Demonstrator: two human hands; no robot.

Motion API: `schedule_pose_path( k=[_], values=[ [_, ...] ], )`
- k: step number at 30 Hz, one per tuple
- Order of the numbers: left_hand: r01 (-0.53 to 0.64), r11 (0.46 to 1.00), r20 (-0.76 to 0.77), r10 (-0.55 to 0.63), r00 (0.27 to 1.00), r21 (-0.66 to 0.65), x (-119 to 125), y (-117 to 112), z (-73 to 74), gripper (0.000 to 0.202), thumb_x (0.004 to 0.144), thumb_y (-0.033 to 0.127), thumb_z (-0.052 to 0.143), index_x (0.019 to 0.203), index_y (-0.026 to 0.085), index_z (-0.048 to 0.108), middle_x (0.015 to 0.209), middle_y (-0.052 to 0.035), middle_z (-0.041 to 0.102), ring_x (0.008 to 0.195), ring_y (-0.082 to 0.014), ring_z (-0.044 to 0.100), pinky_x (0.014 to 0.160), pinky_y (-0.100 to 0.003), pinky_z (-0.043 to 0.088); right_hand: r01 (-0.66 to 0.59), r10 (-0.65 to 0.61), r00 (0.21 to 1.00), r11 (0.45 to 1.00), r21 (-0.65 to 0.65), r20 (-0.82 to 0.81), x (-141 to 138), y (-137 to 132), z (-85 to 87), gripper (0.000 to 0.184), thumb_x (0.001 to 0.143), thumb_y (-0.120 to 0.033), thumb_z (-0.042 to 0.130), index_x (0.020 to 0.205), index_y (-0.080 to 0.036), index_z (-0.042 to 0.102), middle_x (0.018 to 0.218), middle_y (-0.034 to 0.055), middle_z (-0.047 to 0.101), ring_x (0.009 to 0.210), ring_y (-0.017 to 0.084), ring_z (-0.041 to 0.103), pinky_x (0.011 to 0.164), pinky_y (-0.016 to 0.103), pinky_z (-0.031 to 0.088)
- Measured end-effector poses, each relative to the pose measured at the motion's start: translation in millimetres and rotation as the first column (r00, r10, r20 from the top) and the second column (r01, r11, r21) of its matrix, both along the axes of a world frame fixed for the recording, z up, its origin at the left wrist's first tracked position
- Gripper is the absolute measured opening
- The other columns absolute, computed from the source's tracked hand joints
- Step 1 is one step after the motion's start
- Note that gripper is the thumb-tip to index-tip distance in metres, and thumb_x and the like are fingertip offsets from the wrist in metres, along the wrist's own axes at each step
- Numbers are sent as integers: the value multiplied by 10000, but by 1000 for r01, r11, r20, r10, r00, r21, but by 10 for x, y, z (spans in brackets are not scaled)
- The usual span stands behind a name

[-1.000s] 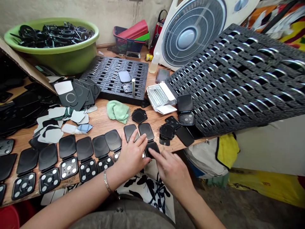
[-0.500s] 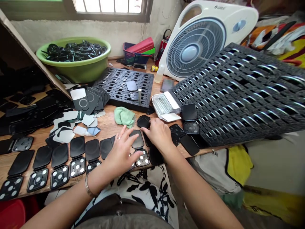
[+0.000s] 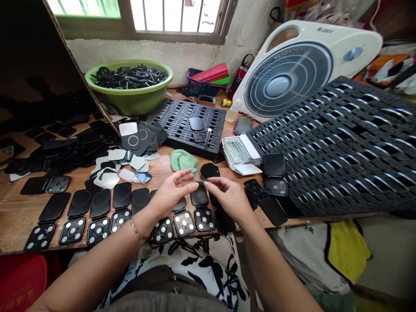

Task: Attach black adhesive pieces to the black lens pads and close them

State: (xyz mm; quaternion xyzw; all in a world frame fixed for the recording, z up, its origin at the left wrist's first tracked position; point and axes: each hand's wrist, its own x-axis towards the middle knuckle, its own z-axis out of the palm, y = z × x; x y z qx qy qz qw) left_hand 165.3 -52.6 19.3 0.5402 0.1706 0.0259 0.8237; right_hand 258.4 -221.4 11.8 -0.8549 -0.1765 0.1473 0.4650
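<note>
My left hand point(image 3: 170, 195) and my right hand point(image 3: 229, 197) meet fingertip to fingertip just above the wooden table's point(image 3: 13, 216) front edge. Both are closed in a pinch on something small and dark that I cannot make out. Under them runs a row of open black hinged cases point(image 3: 97, 216), their lower halves showing white dots. A small stack of flat black pieces point(image 3: 209, 170) lies just beyond my fingertips, beside a green cloth point(image 3: 183, 159).
A green basin point(image 3: 130, 97) of black parts stands at the back, with a black slotted tray point(image 3: 182, 117) in front of it. A larger slotted tray point(image 3: 341, 143) overhangs the table's right end below a white fan point(image 3: 292, 73). A cardboard box point(image 3: 58, 65) and loose black and white pieces point(image 3: 130, 143) fill the left.
My right hand reached from the front-row cases to the stack of black pieces, then drew back to meet my left hand. My head lifted, bringing the window into view.
</note>
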Motion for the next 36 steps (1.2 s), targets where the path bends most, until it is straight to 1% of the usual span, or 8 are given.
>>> schedule_pose_path(
  k=[3,6,16,24,26,29,32,36],
  values=[
    [3,994,30,0,1000,-106,0,12,50,624,673,215,859,1248,158,623,1219,-122,676,1127,-232,641,1051,-421,442,-121,143,975,984,131,-171,-192,40,128,462,766,-521,676,1037,-151,734,980,100,766,871,236,690,798,365,529],
    [13,995,51,-8,999,-98,-60,39,82,499,676,227,861,1137,142,691,1120,-110,714,1038,-224,676,1005,-411,473,-161,196,954,973,165,-225,-307,85,196,415,764,-493,687,994,-154,750,979,99,770,881,245,694,823,384,533],
    [-20,1000,81,18,997,21,-241,140,103,431,705,257,845,1100,141,719,1074,-94,734,990,-216,690,971,-392,498,-208,273,916,950,234,-293,-397,207,165,444,782,-537,687,1000,-156,758,907,69,760,769,194,679,724,317,534],
    [29,998,95,-34,995,57,-299,196,83,421,715,291,838,1084,128,718,1045,-95,745,986,-220,694,960,-382,506,-220,268,916,957,188,-297,-458,219,182,441,790,-534,680,975,-142,758,891,78,758,804,216,678,748,338,533],
    [33,997,78,-38,996,63,-307,201,71,418,704,303,846,1066,133,726,1046,-96,748,968,-220,699,941,-380,517,-262,288,927,956,136,-240,-480,201,211,416,824,-520,648,982,-153,762,902,80,758,810,221,681,749,346,538],
    [32,998,49,-35,998,50,-327,204,59,415,696,329,851,1048,143,737,1042,-95,753,950,-225,705,926,-383,524,-293,293,955,956,10,39,-537,162,269,337,873,-443,621,1039,-184,758,927,81,747,794,209,679,747,341,546],
    [23,999,2,-23,1000,27,-353,206,60,438,690,356,854,1051,138,739,1011,-96,760,919,-224,711,899,-375,533,-323,301,888,946,6,347,-610,132,311,258,921,-308,586,1108,-207,733,983,85,736,854,198,691,788,318,558],
    [39,999,-40,-39,998,-2,-376,207,68,440,680,376,859,1039,144,751,997,-90,763,871,-206,710,825,-334,555,-417,346,799,908,39,492,-674,130,314,243,943,-175,540,1093,-222,725,1025,67,736,934,172,704,847,275,566]
  ],
)
